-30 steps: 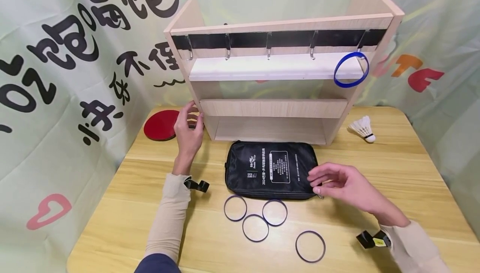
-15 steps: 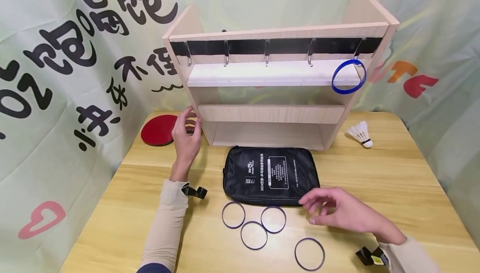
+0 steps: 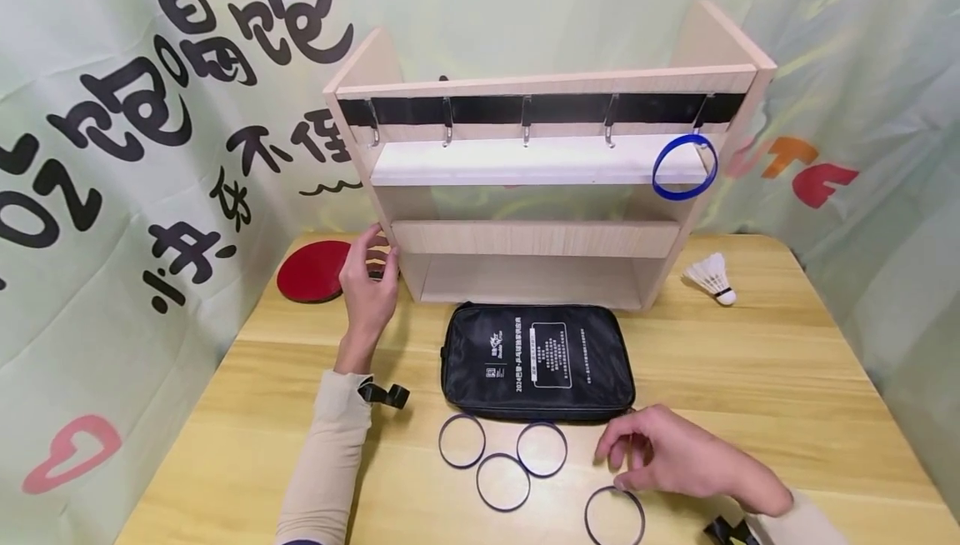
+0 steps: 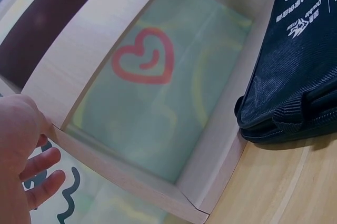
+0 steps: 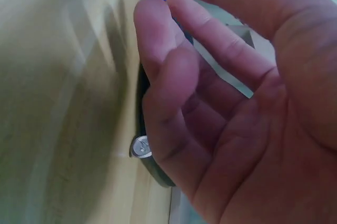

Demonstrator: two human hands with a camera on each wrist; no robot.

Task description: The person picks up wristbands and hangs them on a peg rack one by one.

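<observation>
- Blue ring [image 3: 587, 517] lies flat on the wooden table [image 3: 750, 378], cut off by the lower edge of the head view, with the thumb of the right hand [image 3: 667, 449] just over its far edge.
- Right hand: fingers loosely bent and grasping nothing, thumb apart from the index finger; I cannot tell whether the thumb touches the ring.
- Left hand [image 3: 369, 278]: beside the outer side of the pale wooden rack [image 3: 536, 238], fingers relaxed and slightly bent, not clenched; I cannot tell whether the fingertips press on the panel.
- Three more rings lie close together left of the first: a left ring [image 3: 440, 442], a right ring [image 3: 566, 450] and a lower ring [image 3: 503, 510] (the lower and right ones look to be touching).
- Another blue ring, the hanging ring [image 3: 678, 194], is on the rightmost of five metal hooks [image 3: 527, 132] along the rack's black strip [image 3: 566, 109].
- Black zip case [image 3: 472, 362] with white print: flat on the table, between the rack and the three rings.
- Red paddle [image 3: 312, 271]: behind and left of the left hand, its handle partly hidden.
- White shuttlecock [image 3: 710, 278]: on its side, right of the rack.
</observation>
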